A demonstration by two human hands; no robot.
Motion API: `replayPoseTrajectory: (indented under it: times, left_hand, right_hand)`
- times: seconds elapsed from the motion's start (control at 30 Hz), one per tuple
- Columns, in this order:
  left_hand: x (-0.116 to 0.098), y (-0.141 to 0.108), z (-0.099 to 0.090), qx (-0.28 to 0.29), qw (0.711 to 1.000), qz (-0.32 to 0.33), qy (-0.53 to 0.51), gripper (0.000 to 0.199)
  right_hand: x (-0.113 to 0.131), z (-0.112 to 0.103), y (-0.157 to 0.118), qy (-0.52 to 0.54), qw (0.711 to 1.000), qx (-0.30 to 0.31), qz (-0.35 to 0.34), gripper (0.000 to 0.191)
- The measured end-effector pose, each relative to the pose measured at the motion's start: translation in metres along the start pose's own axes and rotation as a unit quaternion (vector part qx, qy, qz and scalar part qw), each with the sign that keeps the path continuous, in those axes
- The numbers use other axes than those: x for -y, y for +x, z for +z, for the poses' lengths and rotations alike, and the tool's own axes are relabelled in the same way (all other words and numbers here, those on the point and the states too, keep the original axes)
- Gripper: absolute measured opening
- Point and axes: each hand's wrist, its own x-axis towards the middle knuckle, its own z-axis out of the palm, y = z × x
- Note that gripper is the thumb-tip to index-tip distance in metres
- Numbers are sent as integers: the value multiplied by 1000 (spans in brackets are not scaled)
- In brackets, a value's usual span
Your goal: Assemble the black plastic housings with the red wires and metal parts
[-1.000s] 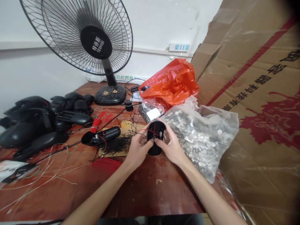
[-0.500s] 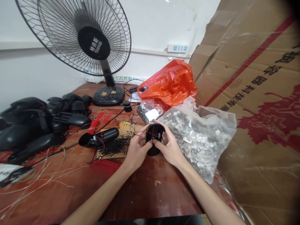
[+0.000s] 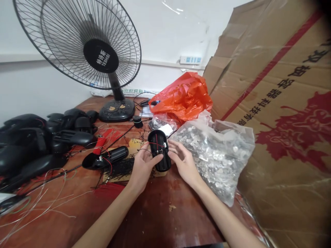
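Observation:
A black plastic housing [image 3: 163, 164] is tilted over the table, its hollow side facing me. Red wires, a small white connector and some small parts show inside it. My left hand [image 3: 143, 167] grips its left side, thumb laid across the front and fingers partly hidden behind. My right hand [image 3: 184, 160] is at the right edge, thumb and fingers apart; whether the fingertips touch the housing is hard to tell. Left of my hands lies a similar black housing [image 3: 117, 155] with wires on it, beside a bunch of thin black wires [image 3: 121, 168].
Several black housings [image 3: 26, 144] are piled at the left. A fan [image 3: 116, 110] stands at the back, near an orange plastic bag [image 3: 183, 98]. A clear bag of small metal pieces [image 3: 214, 155] lies right of my hands. A large cardboard box [image 3: 279, 137] borders the right side.
My right hand has loosened and drawn off the housing's front to its right edge. The housing has shifted left and turned slightly in my left hand. The camera view has moved a little.

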Motion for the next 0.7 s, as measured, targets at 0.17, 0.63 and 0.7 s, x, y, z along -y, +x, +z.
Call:
replayPoseTrajectory:
  times: [0.17, 0.63, 0.7]
  left_hand:
    - [2, 1, -3, 3, 1000, 19, 14, 78]
    - [5, 0, 5, 54, 993, 55, 91, 48]
    - [4, -1, 7, 67, 991, 58, 99, 41]
  right_hand:
    - [-6, -1, -3, -32, 998, 39, 48, 38]
    - [-5, -3, 0, 29, 999, 22, 12, 51]
    - [-7, -1, -1, 28, 1000, 10, 2, 51]
